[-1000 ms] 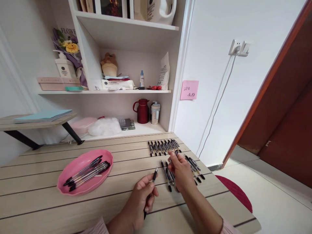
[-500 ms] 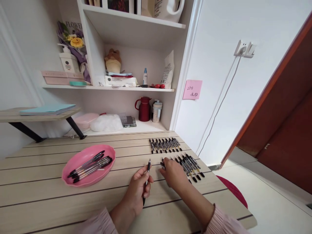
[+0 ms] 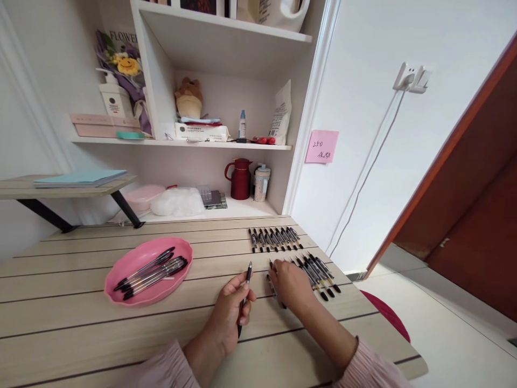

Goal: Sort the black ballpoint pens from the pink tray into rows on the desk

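The left hand (image 3: 234, 308) holds a clicky pen (image 3: 248, 274), and its tip points up and away. Just right of it, the right hand (image 3: 293, 283) bends low over the table (image 3: 121, 339). A black pen (image 3: 275, 291) lies partly under it, but I can't tell if it is pinching that one. More pens (image 3: 316, 272) lie to its right, and a neat row (image 3: 274, 240) lies beyond it. A pink bowl (image 3: 139, 256) with pens inside sits left of the left hand.

This looks like a room in a home: white shelves (image 3: 181, 143) behind the tabletop's (image 3: 60, 302) far edge hold a plush toy (image 3: 189, 99), a bouquet (image 3: 128, 66) and a red jug (image 3: 240, 180), with doorway trim (image 3: 442, 163) beyond the tabletop's right edge.
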Action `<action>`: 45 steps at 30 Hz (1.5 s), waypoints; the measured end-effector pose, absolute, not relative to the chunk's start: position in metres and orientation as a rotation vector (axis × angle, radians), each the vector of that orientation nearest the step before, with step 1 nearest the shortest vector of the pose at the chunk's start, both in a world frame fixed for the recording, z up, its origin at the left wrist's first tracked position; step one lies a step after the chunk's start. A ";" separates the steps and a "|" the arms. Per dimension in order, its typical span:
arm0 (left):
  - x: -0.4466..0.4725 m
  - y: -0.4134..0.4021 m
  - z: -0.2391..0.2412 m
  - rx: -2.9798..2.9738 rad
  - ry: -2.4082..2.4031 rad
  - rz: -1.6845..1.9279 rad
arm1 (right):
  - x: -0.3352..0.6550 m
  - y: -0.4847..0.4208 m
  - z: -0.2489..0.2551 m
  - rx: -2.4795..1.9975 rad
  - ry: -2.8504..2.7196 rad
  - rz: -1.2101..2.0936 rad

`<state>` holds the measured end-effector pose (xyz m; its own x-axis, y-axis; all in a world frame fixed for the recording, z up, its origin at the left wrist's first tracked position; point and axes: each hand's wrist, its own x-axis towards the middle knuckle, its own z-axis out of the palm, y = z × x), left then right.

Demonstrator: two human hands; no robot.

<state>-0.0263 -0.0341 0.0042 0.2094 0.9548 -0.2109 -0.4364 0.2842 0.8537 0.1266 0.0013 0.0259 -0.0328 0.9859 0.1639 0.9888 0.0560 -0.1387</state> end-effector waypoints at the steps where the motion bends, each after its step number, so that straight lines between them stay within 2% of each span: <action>1: -0.026 -0.034 0.005 0.741 0.863 1.101 | 0.131 0.003 0.029 -2.042 -2.084 -0.036; 24: -0.025 -0.034 0.006 0.757 0.881 1.081 | 0.131 0.002 0.014 -2.037 -2.105 0.026; 27: -0.023 -0.035 0.006 0.787 0.883 1.053 | 0.132 0.004 0.017 -1.912 -1.920 0.210; 32: -0.020 -0.038 0.007 0.852 0.871 1.027 | 0.122 0.002 0.026 -1.420 -1.423 1.034; 34: -0.019 -0.039 0.007 0.866 0.868 1.022 | 0.115 -0.001 0.030 -1.313 -1.287 1.208; 45: -0.020 -0.039 0.006 0.842 0.820 0.971 | 0.105 -0.003 0.027 -1.164 -1.094 1.360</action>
